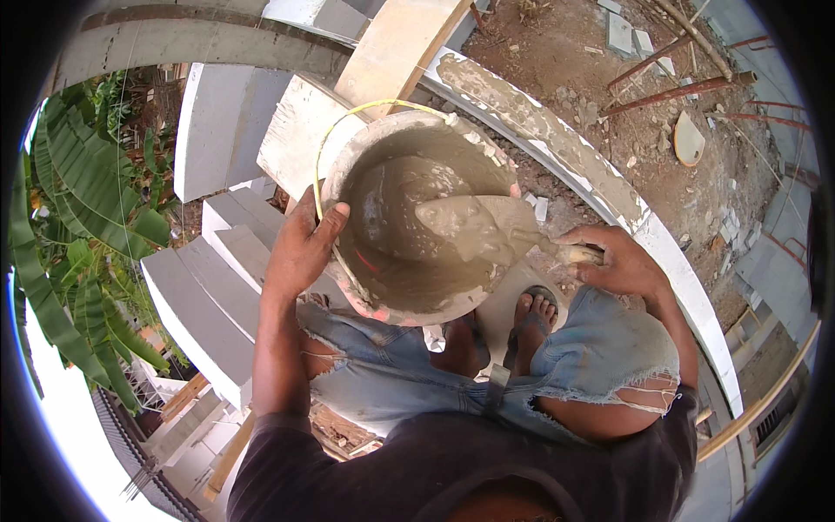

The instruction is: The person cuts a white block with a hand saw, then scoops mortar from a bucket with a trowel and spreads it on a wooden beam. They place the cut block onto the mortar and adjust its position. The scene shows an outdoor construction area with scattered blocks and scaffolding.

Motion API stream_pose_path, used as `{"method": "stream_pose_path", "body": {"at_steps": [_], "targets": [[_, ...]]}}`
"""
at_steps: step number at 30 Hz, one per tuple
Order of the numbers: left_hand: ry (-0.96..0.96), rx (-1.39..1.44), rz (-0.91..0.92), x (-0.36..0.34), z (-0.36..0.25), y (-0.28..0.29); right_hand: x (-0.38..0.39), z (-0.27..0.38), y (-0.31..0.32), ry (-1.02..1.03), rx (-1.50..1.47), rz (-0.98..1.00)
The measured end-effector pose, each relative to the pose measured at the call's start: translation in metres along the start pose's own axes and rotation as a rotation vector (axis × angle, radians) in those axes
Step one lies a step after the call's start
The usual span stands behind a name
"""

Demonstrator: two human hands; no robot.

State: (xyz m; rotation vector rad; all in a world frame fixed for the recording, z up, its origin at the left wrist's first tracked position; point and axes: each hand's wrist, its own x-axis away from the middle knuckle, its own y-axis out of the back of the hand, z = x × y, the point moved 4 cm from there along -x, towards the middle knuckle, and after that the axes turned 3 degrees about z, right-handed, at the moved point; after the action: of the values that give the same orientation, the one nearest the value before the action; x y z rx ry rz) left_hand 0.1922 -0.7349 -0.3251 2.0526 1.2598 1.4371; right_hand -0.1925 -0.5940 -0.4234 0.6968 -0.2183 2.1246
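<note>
A round bucket (361, 300) crusted with grey mortar stands in front of my knees, its yellow wire handle (327, 139) lying up against the rim. Wet mortar (383, 187) coats the inside and lies in the bottom. My left hand (309, 235) grips the bucket's left rim, thumb over the edge. In my right hand (617, 259), just right of the bucket, is the handle of a trowel (452, 216). The trowel's mortar-covered blade reaches over the bucket's opening with a wet lump on it.
A white block wall (696, 300) topped with a strip of mortar (557, 126) curves along the right. Grey-white blocks (196, 300) are stacked at left, beside wooden boards (396, 56) and banana leaves (78, 174). Rusty metal bars (670, 94) stick out over the dirt ground at upper right.
</note>
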Motion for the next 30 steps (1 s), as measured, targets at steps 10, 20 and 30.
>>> {"method": "stream_pose_path", "body": {"at_steps": [10, 20, 30], "targets": [[0.092, -0.017, -0.048, -0.009, 0.016, 0.003, 0.128, -0.190, -0.030, -0.350, -0.579, -0.431], [0.176, -0.107, -0.116, -0.014, 0.034, 0.004, 0.142, -0.355, -0.014, -0.553, 0.209, -0.861], [0.163, -0.027, -0.092, -0.024, 0.070, 0.015, 0.143, -0.385, -0.015, -0.542, 0.471, -1.085]]}}
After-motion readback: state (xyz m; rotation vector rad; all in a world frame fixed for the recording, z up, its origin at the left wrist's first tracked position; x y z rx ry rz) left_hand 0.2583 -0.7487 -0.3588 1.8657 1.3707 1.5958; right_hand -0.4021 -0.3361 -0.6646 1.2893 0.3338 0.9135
